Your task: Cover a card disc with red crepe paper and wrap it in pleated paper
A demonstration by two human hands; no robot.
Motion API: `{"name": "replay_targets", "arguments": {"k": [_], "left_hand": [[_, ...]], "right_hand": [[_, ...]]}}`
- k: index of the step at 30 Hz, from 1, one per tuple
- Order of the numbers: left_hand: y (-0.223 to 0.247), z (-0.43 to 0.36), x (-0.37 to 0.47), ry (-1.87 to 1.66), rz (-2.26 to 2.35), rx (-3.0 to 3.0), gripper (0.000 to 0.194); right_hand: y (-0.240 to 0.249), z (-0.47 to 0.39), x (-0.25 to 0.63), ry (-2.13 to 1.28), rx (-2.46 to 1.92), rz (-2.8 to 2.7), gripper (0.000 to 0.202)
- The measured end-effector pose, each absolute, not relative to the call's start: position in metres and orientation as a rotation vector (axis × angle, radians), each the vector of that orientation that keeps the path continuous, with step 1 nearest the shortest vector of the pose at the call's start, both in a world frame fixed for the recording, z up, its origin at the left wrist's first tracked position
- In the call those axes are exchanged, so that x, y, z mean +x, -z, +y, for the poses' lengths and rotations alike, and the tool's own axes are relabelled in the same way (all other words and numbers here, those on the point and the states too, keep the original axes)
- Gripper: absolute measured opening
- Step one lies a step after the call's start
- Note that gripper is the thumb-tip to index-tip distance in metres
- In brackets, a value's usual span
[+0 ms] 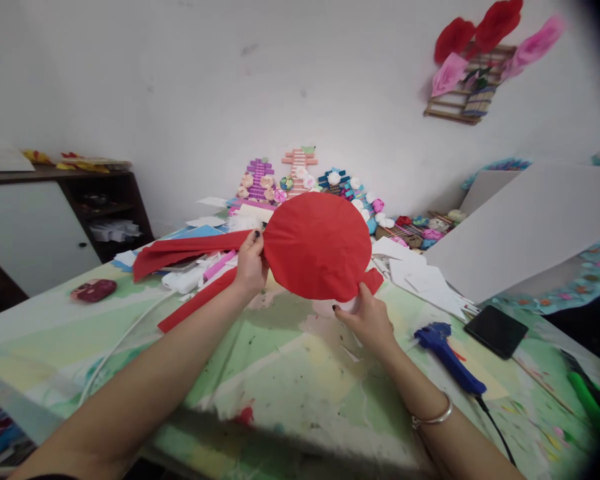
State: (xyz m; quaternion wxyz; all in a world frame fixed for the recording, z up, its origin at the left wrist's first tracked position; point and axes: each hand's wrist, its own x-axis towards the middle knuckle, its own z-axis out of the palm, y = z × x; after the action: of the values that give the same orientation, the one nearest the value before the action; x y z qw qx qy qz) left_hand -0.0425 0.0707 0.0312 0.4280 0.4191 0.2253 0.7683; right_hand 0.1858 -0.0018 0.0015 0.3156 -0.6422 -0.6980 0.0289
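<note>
Left grip (251, 263) and right grip (373, 320) both pinched the rim of a red disc (320, 247), raised above the surface (280, 373). Its facing side looked fully covered; I couldn't judge the back. Leftward lay a red strip (195, 302), seemingly unused; rightward, an untouched glue gun (451, 360).

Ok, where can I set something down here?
Mostly bare: green tabletop between the forearms, below the round red sheet, and left, this side of the maroon pouch. Crowded: right, around the blue glue gun, and behind the sheet.
</note>
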Motion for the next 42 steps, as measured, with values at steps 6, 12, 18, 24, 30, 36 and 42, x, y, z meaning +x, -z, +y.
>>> {"name": "replay_targets", "arguments": {"k": [6, 12, 18, 24, 30, 36, 42], "left_hand": [[-0.033, 0.067, -0.044, -1.793, 0.552, 0.920, 0.019], [-0.041, 0.058, -0.037, -1.665, 0.536, 0.811, 0.025], [-0.043, 0.056, -0.034, -1.681, 0.559, 0.900, 0.037], [-0.046, 0.058, -0.038, -1.728, 0.550, 0.918, 0.027], [-0.075, 0.050, -0.052, -1.971, 0.483, 1.179, 0.030], [-0.114, 0.031, -0.069, -2.233, 0.548, 1.613, 0.041], [-0.151, 0.002, -0.047, -1.953, 0.663, 2.196, 0.046]], "right_hand": [[-0.001, -0.003, 0.185, -0.069, -1.668, -1.833, 0.044], [0.002, -0.001, 0.186, -0.098, -1.651, -1.841, 0.047], [0.005, 0.000, 0.186, -0.185, -1.581, -1.876, 0.051], [0.006, -0.001, 0.183, -0.254, -1.562, -1.911, 0.057], [0.008, -0.003, 0.178, -0.239, -1.376, -1.863, 0.068], [0.003, -0.001, 0.187, -0.644, -1.247, -1.708, 0.055], [-0.022, -0.020, 0.181, -1.529, -0.704, -1.529, 0.073]]}}
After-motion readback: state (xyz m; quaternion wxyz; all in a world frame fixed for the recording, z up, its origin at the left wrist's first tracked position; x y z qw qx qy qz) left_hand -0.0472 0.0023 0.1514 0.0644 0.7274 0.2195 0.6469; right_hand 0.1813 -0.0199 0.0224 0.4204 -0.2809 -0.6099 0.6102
